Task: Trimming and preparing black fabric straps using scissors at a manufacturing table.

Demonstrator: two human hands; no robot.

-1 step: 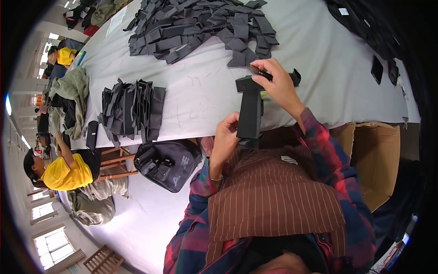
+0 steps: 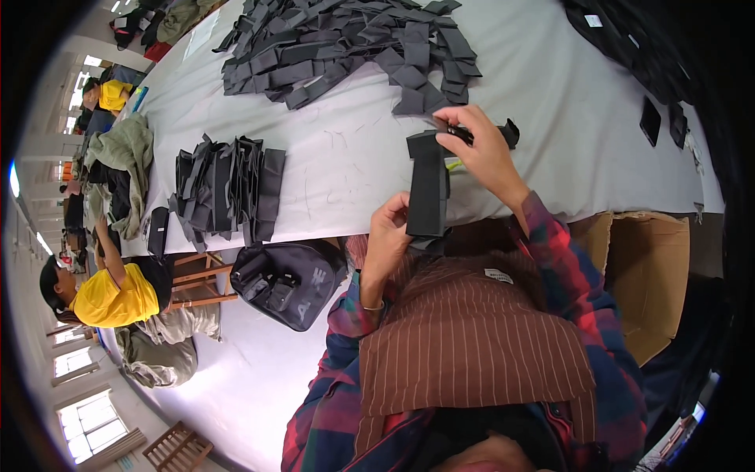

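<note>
Near the table's front edge, my left hand (image 2: 385, 240) is closed on a dark grey folded fabric strip (image 2: 427, 197), gripping its lower left edge. The strip stands out lengthwise away from me, and its far end lies by another dark piece (image 2: 423, 145) on the table. Just beyond and to the right, my right hand (image 2: 484, 149) is closed around small black thread snips (image 2: 456, 131), their tip pointing left. Something thin and yellow (image 2: 454, 165) shows beneath that hand. Part of the dark fabric behind my right fingers is hidden.
A large heap of grey fabric pieces (image 2: 338, 55) covers the far table. To the left stands a row of stacked strips (image 2: 228, 189). A black bag (image 2: 291, 287) sits below the edge; a cardboard box (image 2: 645, 275) is at right. A co-worker in yellow (image 2: 122, 299) sits left.
My right hand has shifted slightly right and toward me with the snips. The fabric strip has turned a little in my left hand, its near end moving slightly left.
</note>
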